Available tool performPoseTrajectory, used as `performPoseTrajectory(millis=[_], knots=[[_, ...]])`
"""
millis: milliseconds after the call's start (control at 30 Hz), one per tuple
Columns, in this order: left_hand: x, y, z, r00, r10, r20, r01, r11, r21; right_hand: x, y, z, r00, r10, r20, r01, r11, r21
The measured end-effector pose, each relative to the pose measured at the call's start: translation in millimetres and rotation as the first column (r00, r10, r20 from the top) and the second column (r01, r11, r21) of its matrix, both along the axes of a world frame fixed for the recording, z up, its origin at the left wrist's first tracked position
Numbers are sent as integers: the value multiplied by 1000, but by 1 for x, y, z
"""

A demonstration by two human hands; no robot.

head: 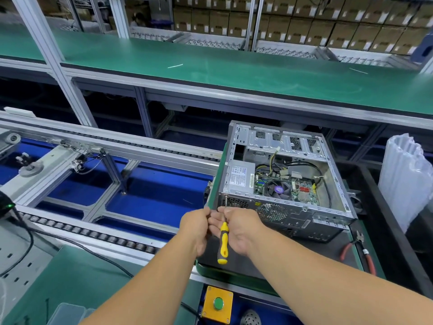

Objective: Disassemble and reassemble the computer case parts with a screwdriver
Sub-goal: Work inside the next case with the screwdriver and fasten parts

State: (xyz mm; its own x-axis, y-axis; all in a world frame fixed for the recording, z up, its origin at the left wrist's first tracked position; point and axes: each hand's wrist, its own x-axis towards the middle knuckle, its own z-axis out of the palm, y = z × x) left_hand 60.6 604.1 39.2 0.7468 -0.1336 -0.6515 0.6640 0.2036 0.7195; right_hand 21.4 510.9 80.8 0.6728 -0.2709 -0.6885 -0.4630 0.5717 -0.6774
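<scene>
While tip meets computer case [281,184], screwdriver [223,240] between both pinching hands [220,227].

Screwdriver [222,242] tip: too small to tell if seated in a screw on the computer case [281,184].
Fingertips of the hands: left hand [194,228] and right hand [236,228] overlap; the grip on the shaft cannot be read.
Power supply label [239,177]: print unreadable.
Pliers [358,249]: handles partly hidden by the right forearm.
Clear box [66,314]: cut by the bottom edge.
Cartons [304,22]: blurred.
</scene>
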Motion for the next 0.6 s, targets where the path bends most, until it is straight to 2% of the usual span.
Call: performPoseTrajectory(millis=[67, 133, 300, 400, 500, 600], knots=[[-19, 8, -4, 999, 12, -40, -10, 999, 30, -1, 1, -1, 999, -34, -17, 35, 999, 15], [-42, 15, -6, 996, -61, -70, 62, 998, 16, -1, 2, -2, 999, -49, -19, 50, 998, 43], [-84, 26, 7, 947, -311, -82, 293, 938, -185, 0, 8, -4, 995, -98, -12, 99, 992, 81], [-90, 31, 12, 945, -326, -37, 305, 914, -268, -2, 9, -5, 993, -121, -15, 122, 985, 124], [-91, 34, 11, 959, -283, 6, 278, 935, -220, -4, 8, -4, 995, -102, -15, 103, 982, 160], [-91, 34, 7, 955, -280, 97, 289, 952, -97, -6, 5, 0, 1000, -31, 2, 31, 994, 108]])
